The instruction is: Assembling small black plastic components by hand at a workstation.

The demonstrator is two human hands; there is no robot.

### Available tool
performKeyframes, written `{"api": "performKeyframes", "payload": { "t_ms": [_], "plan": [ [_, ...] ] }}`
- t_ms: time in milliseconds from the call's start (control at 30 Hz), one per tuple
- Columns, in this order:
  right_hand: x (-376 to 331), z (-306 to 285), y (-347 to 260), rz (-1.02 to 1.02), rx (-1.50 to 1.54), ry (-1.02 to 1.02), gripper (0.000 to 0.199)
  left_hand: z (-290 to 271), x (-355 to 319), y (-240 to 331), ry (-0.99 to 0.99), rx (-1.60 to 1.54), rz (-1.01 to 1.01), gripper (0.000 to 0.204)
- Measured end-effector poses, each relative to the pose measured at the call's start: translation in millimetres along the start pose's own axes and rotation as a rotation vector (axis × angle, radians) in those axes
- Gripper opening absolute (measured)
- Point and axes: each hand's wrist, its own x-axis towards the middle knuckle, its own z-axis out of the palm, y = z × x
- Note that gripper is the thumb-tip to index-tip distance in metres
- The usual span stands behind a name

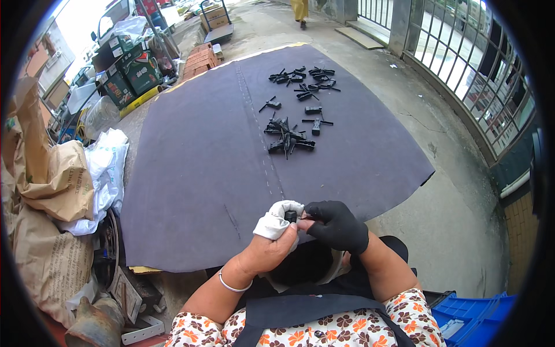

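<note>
My left hand, its fingers covered by white cloth, is closed around a small black plastic part at the table's near edge. My right hand wears a black glove with bare fingertips. Its thumb and fingers pinch together right beside the part; whatever they grip is too small to make out. Farther up the table lies a heap of black plastic pieces with thin arms sticking out. More such black pieces are scattered beyond it, and a T-shaped one lies on its own.
A dark purple-grey sheet covers the table. Brown paper bags and white plastic bags crowd the left side. Dark green boxes and bricks stand beyond. A blue crate sits low right, near a barred fence.
</note>
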Motion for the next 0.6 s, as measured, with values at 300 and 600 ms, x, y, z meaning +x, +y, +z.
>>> {"api": "performKeyframes", "payload": {
  "t_ms": [300,600],
  "plan": [
    [-1.6,7.0,1.7,-0.021,-0.116,-0.031,0.021,6.0,-0.5,-3.5,0.160,0.629,0.291,0.024],
    [-6.3,-28.0,-1.0,0.085,-0.024,-0.347,0.025,-9.3,-9.7,56.7,-0.262,0.993,0.031,0.036]
  ]
}}
